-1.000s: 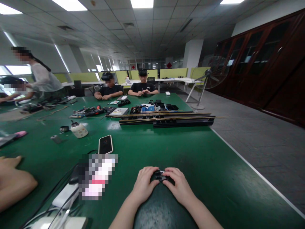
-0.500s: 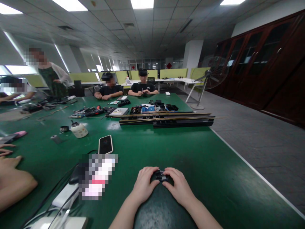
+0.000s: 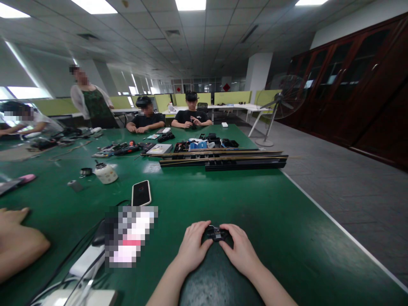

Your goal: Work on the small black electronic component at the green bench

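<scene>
Between my two hands, low over the green table [image 3: 242, 199], is a small black part [image 3: 217, 233] with shiny, greyish pieces on its top. Its exact kind is too small to make out. My left hand [image 3: 194, 243] grips its left end with curved fingers and thumb. The right end is held the same way by my right hand [image 3: 239, 243]. Both fingertips and thumbs partly cover the part's ends.
A phone [image 3: 141, 193] lies left of my hands, near a blurred-out patch, cables and a white power strip [image 3: 87, 260]. Another person's arm [image 3: 22, 240] rests at the left. Long black rails [image 3: 245, 163] with thin rods lie across the table. Co-workers sit beyond.
My fingers have shifted slightly on the black part, and more of its top shows. A standing person at the back left has moved right.
</scene>
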A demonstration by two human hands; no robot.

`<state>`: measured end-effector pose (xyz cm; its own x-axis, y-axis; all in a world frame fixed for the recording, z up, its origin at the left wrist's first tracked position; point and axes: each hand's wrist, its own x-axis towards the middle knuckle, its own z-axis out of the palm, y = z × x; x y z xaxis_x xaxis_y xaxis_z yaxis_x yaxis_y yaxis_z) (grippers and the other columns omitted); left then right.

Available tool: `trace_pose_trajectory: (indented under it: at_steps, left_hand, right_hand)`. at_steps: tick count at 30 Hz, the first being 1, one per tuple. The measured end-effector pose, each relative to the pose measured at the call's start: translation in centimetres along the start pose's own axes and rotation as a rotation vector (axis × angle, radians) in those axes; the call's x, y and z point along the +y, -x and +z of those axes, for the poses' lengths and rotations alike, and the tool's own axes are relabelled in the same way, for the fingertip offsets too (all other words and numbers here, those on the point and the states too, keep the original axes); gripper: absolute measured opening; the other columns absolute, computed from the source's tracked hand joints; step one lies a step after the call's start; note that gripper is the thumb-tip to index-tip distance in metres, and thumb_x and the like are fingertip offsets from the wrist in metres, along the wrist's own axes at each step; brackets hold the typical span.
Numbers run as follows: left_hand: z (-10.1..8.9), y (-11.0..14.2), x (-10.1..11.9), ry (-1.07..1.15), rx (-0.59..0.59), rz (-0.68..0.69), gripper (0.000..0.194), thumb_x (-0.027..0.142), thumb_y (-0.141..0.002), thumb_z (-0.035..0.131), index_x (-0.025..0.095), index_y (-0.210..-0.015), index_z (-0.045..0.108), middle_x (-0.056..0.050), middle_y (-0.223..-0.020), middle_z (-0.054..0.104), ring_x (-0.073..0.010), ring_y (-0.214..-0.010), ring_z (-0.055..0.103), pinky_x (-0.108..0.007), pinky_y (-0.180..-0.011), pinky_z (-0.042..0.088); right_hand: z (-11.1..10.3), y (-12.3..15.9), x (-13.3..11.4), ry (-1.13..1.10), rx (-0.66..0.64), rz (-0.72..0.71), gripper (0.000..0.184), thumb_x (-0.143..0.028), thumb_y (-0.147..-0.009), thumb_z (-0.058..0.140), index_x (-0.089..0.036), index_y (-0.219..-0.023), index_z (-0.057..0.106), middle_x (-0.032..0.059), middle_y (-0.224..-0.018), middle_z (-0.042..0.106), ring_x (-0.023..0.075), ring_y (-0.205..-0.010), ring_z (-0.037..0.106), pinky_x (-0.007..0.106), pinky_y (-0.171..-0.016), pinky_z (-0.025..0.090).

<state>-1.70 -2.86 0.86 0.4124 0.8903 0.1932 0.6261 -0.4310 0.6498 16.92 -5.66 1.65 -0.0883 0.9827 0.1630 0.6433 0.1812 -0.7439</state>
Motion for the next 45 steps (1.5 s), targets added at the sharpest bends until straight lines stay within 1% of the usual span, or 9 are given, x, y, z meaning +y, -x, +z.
trace_pose_trajectory:
  at_steps: [9,17,25,34,40,45]
  left_hand:
    - [0.03,0.04,0.10,-0.003,0.014,-0.009,0.047,0.013,-0.078,0.052,0.023,-0.124,0.047,-0.007,-0.122,0.055,-0.0235,-0.114,0.047,-0.042,-0.097,0.036]
    - [0.18,-0.05,-0.12,-0.005,0.021,-0.028,0.041,0.018,-0.083,0.048,0.023,-0.124,0.047,-0.006,-0.123,0.055,-0.0231,-0.115,0.047,-0.042,-0.098,0.036]
    - [0.15,-0.12,-0.17,-0.006,0.019,-0.026,0.040,0.018,-0.084,0.048,0.022,-0.124,0.047,-0.007,-0.122,0.055,-0.0227,-0.115,0.047,-0.042,-0.098,0.036]
    - [0.10,-0.09,-0.20,0.003,0.009,-0.029,0.044,0.015,-0.080,0.053,0.021,-0.123,0.048,-0.008,-0.121,0.056,-0.0236,-0.113,0.047,-0.041,-0.097,0.036]
    - [0.08,0.00,-0.18,0.008,0.015,-0.001,0.043,0.021,-0.080,0.055,0.024,-0.122,0.049,-0.007,-0.120,0.055,-0.0245,-0.112,0.047,-0.043,-0.096,0.036]
    - [0.21,0.06,-0.31,-0.001,0.020,0.000,0.043,0.023,-0.079,0.057,0.023,-0.122,0.049,-0.006,-0.120,0.055,-0.0239,-0.112,0.047,-0.042,-0.096,0.037]
  right_hand:
    - [-0.10,0.10,-0.23,-0.008,0.016,-0.002,0.034,-0.019,-0.071,0.056,-0.023,-0.104,0.059,0.0061,-0.110,0.064,0.0242,-0.108,0.053,0.041,-0.097,0.037]
    - [0.01,0.13,-0.04,-0.008,0.023,0.004,0.032,-0.020,-0.073,0.054,-0.024,-0.105,0.060,0.0061,-0.110,0.063,0.0242,-0.109,0.053,0.041,-0.098,0.037]
    - [-0.02,0.16,-0.02,-0.018,0.031,-0.001,0.030,-0.021,-0.074,0.053,-0.022,-0.104,0.060,0.0063,-0.108,0.063,0.0234,-0.107,0.053,0.039,-0.096,0.039]
    - [0.05,0.12,0.18,-0.012,0.034,0.002,0.030,-0.019,-0.075,0.053,-0.022,-0.104,0.059,0.0062,-0.108,0.063,0.0232,-0.106,0.054,0.039,-0.095,0.039]
    - [-0.02,0.05,0.06,0.007,0.013,0.011,0.029,-0.019,-0.076,0.051,-0.021,-0.104,0.059,0.0065,-0.108,0.063,0.0226,-0.106,0.054,0.039,-0.096,0.038]
    - [-0.03,0.11,0.02,0.011,0.009,0.008,0.030,-0.019,-0.076,0.051,-0.021,-0.105,0.058,0.0066,-0.109,0.063,0.0226,-0.107,0.054,0.039,-0.096,0.039]
